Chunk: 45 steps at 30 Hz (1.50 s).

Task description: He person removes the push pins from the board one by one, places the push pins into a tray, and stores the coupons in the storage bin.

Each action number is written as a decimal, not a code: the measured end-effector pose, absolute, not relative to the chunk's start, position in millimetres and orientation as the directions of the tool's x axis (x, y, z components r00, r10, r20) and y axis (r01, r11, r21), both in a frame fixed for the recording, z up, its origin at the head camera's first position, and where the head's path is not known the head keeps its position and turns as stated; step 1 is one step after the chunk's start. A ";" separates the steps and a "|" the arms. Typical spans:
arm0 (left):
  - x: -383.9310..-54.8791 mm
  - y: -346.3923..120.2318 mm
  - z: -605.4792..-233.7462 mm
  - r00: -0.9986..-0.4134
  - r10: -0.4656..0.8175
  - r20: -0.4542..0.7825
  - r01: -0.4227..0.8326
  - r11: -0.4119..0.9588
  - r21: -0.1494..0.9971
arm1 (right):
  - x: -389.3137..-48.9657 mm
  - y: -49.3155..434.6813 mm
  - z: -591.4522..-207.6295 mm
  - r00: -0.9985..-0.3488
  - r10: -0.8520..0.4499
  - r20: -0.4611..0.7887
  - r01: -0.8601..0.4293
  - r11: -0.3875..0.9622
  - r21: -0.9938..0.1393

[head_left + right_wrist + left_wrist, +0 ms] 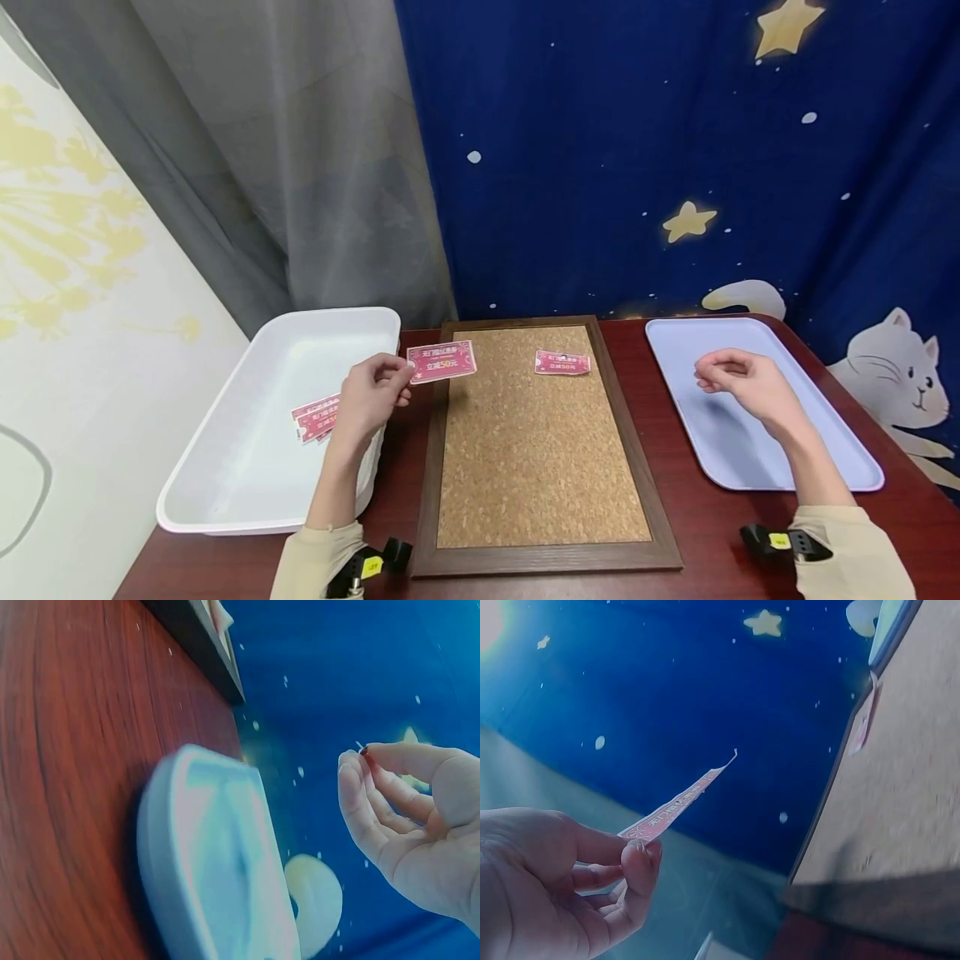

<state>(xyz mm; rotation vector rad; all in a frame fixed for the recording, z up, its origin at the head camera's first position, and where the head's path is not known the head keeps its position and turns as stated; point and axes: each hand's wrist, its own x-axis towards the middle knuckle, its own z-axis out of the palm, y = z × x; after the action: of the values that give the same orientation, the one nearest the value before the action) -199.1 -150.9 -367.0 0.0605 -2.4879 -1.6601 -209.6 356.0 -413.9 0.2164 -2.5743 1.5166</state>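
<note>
My left hand (375,392) pinches a pink coupon (444,362) by its left end, above the left frame edge of the corkboard (540,467). In the left wrist view that coupon (676,806) appears nearly edge-on between thumb and finger. Another pink coupon (562,363) is on the upper right of the cork, with a small dark spot at its top edge. My right hand (746,383) is raised over the blue tray (810,400). Its thumb and fingertips pinch a tiny pin (364,749) with a dark red part and a thin point.
A deep white bin (225,492) stands left of the board, with several pink coupons (315,419) inside, partly behind my left forearm. Dark red tabletop (675,517) lies between board and tray. A gray curtain (345,167) and a blue starry curtain (570,208) hang behind.
</note>
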 end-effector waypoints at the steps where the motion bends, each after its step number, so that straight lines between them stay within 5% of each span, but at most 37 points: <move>1: -198.9 -155.0 -367.2 -0.988 -0.120 0.098 0.044 0.391 0.919 | -208.7 360.7 -415.1 -0.980 -0.038 0.195 -0.189 0.477 -0.858; 15: -194.4 -214.1 -379.7 -0.981 -0.193 0.030 -0.068 0.479 0.875 | -190.3 411.2 -426.1 -0.967 0.245 0.063 0.088 0.559 -0.825; 22: -190.7 -237.5 -388.9 -0.969 -0.247 0.007 -0.132 0.540 0.831 | -185.7 426.5 -435.7 -0.922 0.379 0.081 0.229 0.702 -0.674; 33: -187.6 -269.2 -404.5 -0.960 -0.281 -0.008 -0.181 0.597 0.782 | -187.4 440.1 -444.7 -0.912 0.372 0.172 0.196 0.763 -0.616; 45: -184.4 -286.7 -410.5 -0.963 -0.247 -0.105 -0.230 0.559 0.796 | -193.5 450.3 -449.1 -0.926 0.366 0.095 0.243 0.769 -0.592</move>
<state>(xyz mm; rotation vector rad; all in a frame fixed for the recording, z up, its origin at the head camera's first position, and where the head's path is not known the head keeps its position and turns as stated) -184.4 -286.7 -410.5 0.4225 -2.7573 -1.4035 -193.5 450.3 -449.1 -0.4802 -2.7585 0.8809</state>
